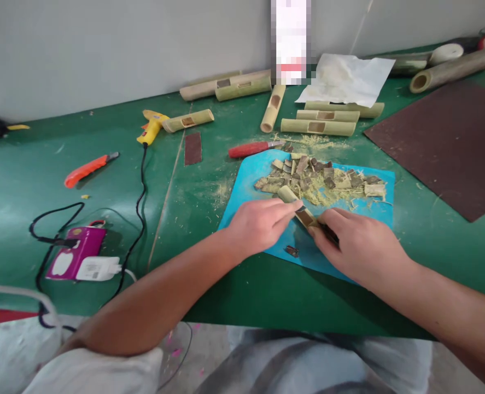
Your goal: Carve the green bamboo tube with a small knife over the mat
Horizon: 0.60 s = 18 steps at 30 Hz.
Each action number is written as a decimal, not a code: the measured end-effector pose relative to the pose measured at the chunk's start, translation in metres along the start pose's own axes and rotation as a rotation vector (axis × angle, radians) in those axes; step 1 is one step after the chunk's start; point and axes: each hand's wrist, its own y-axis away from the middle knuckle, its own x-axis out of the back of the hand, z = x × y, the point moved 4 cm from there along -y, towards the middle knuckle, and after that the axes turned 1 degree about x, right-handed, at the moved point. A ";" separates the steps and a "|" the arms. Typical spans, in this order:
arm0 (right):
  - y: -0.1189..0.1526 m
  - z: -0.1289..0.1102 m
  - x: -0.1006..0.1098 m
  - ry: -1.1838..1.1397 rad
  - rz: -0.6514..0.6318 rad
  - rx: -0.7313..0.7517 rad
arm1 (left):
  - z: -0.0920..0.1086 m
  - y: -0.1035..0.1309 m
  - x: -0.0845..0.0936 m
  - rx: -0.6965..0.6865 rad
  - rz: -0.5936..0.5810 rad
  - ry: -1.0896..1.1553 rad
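A short bamboo tube (289, 196) with an opening cut in its side lies slantwise between my hands, above a blue sheet (242, 186). My left hand (262, 223) is closed, its fingers pressed against the tube's upper part beside the cut. Wrapped about the lower end is my right hand (355, 238), also closed; a dark edge shows under its fingers, too covered to make out. Beyond the tube, bamboo chips and shavings (320, 180) are heaped on the sheet. A small dark scrap (291, 251) rests near the sheet's front edge.
A red-handled knife (250, 149), an orange cutter (87, 171), a yellow glue gun (152, 127) and a purple power strip (78, 251) with cords lie leftward. Several cut tubes (318, 127) are behind. Brown sandpaper-like sheet (443, 148) at right; white paper (344, 79) at back.
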 end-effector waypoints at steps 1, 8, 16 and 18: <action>0.000 0.000 0.000 -0.003 -0.001 -0.001 | -0.001 0.000 0.001 0.018 0.018 0.004; -0.001 -0.001 0.000 -0.005 0.017 0.007 | -0.001 0.000 -0.002 0.029 -0.002 0.040; 0.000 0.000 0.000 -0.026 -0.012 -0.017 | 0.001 0.002 0.000 0.059 0.033 0.002; -0.001 0.001 0.000 -0.028 -0.019 -0.024 | 0.001 0.002 0.000 0.070 0.065 -0.026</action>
